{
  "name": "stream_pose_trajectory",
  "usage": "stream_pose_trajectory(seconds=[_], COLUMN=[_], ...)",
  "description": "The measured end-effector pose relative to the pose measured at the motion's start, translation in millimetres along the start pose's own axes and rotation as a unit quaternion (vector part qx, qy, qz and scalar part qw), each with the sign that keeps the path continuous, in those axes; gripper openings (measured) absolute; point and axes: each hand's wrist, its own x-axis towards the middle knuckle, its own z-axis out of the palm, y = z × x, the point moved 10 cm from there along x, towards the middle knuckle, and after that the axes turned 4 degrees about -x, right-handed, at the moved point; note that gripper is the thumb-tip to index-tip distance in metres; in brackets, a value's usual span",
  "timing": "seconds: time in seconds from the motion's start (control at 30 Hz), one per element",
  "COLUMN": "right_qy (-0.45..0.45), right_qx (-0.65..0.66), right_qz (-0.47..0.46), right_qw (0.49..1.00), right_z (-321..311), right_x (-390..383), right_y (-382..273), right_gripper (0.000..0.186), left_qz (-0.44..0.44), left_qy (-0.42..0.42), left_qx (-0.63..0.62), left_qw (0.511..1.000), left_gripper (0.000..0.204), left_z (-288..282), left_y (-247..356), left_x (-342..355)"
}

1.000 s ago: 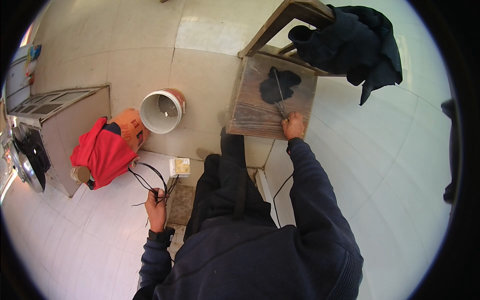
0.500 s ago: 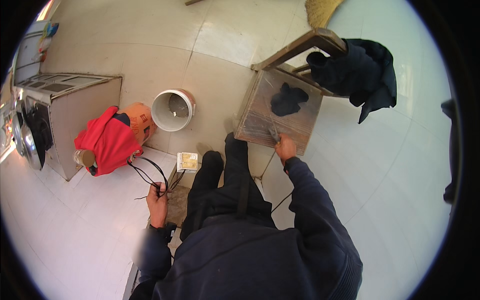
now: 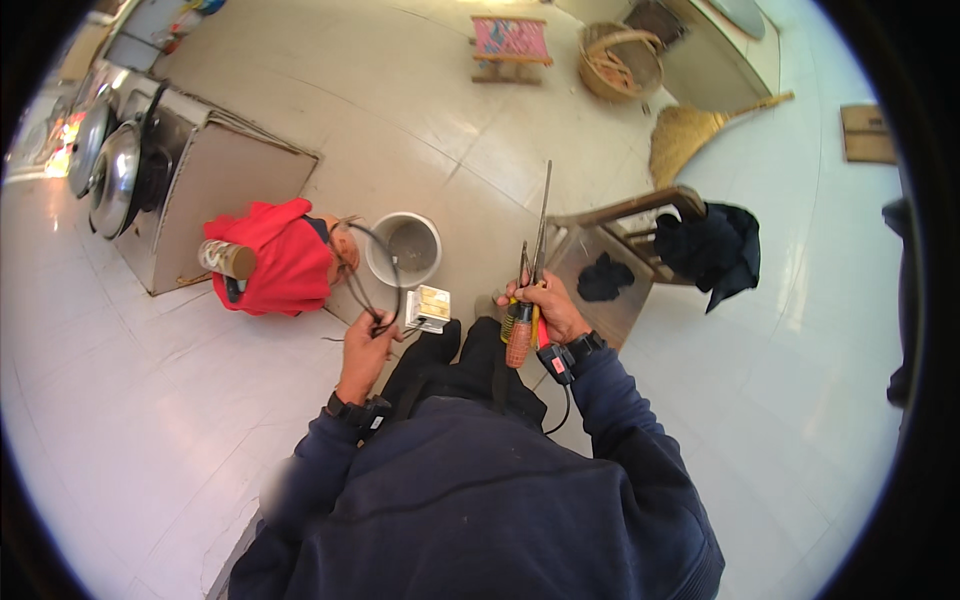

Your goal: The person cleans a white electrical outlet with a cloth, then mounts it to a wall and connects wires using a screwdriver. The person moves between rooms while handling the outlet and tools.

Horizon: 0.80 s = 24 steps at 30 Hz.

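Note:
My left hand (image 3: 366, 350) is closed round black cables (image 3: 382, 258) that loop up from it, their thin ends frayed out near the red cloth. Next to it a white electrical box with yellowish fronts (image 3: 428, 306) hangs over my legs. In front of my body, my right hand (image 3: 555, 308) grips several hand tools together. Among them are a screwdriver with an orange-brown handle (image 3: 518, 342) and long shaft, and what looks like pliers (image 3: 541, 328) with red and yellow handles. Other tools in the bundle are partly hidden by my fingers.
A wooden chair (image 3: 578, 255) bears a black cloth (image 3: 605, 277) and a dark garment (image 3: 706, 250). Ahead stands a white bucket (image 3: 434, 238). Left are a red cloth (image 3: 270, 270) and a stove (image 3: 235, 190). Farther off: a broom (image 3: 690, 135), a wicker basket (image 3: 612, 75), a small stool (image 3: 510, 38).
My right hand has come off the chair seat towards my body, with the tools now plainly visible. My left hand and the white box are higher in view, which takes in more floor ahead.

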Motion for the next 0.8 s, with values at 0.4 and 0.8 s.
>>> stream_pose_trajectory(seconds=[0.4, 0.8], right_qy=[-0.168, -0.148], right_qx=[0.063, -0.043], right_qz=[-0.013, -0.043], right_qw=[0.984, 0.987], right_z=[219.1, 210.5], right_x=[51.1, 183.1], right_y=[-96.3, -266.0], right_gripper=[0.013, 0.019], left_qz=[0.059, 0.125], left_qy=[-0.046, 0.061], left_qx=[-0.126, -0.106], left_qw=[0.989, 0.985], left_gripper=[0.011, 0.026], left_z=[14.4, 79.9], left_y=[94.8, 243.8], left_x=[51.7, 189.3])
